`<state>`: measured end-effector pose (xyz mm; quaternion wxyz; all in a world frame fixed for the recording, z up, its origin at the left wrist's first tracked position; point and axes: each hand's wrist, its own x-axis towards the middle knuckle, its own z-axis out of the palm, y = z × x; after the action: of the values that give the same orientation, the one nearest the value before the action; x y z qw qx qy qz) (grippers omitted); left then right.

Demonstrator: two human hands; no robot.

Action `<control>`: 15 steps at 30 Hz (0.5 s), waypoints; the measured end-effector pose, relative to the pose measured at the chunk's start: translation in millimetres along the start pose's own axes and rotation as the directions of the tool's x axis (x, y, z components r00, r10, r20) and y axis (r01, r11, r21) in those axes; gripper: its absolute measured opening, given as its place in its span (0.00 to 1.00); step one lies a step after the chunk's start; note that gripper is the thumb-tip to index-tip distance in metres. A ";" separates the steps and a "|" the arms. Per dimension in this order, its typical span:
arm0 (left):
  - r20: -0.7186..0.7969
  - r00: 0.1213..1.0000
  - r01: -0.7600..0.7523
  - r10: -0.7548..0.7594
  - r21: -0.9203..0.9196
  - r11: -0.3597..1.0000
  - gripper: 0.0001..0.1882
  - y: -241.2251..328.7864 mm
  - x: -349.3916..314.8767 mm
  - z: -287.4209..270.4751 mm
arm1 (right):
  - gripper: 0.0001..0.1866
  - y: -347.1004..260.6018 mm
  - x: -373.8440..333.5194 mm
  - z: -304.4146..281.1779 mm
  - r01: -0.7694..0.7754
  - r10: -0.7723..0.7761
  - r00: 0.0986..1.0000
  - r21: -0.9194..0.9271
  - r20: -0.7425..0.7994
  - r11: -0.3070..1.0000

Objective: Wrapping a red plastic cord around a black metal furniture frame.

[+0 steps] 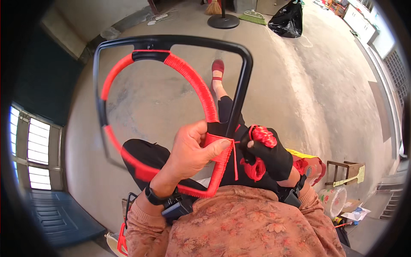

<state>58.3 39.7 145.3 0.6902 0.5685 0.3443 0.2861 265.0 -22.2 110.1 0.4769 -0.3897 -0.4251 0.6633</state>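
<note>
In front of me is a black metal frame [245,81] of squarish shape with rounded corners. Inside it sits a ring [191,73] wound mostly in red cord, with short black stretches left bare. My left hand [186,150], bare, is closed around the red-wrapped part at the near right corner, its thumb pressed on the windings. My right hand [276,158], in a black fingerless glove, is closed around a hank of shiny red cord [263,135]. Loops of it show above and below the fingers. A strand hangs down by the wrapped corner, right of my left thumb.
Brooms [253,17], a round black stand base [223,21] and a black plastic bag [287,20] are at the far side. A blue bench [64,218] lies at left. On the right are a small wooden stool [342,171] and a clear plastic container [333,201].
</note>
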 end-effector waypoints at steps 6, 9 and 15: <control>-0.284 0.958 -0.032 0.030 -0.003 0.999 0.10 -64.9 -33.8 -23.0 | 0.11 40.5 30.4 35.7 -0.189 0.199 0.980 -0.223 0.024 0.956; -0.371 0.928 -0.053 -0.032 -0.216 0.975 0.09 -77.2 -45.7 -31.6 | 0.09 57.5 41.8 44.6 -0.250 0.266 0.960 -0.159 0.089 0.955; -0.270 0.942 -0.007 -0.200 -0.610 0.792 0.15 -130.1 -47.8 -56.6 | 0.07 72.0 61.1 27.6 -0.292 0.351 0.920 -0.289 0.176 0.912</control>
<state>-15.2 10.7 18.1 0.7835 0.2461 0.3716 0.4330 203.0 18.2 45.2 0.2551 -0.4360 -0.4880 0.7118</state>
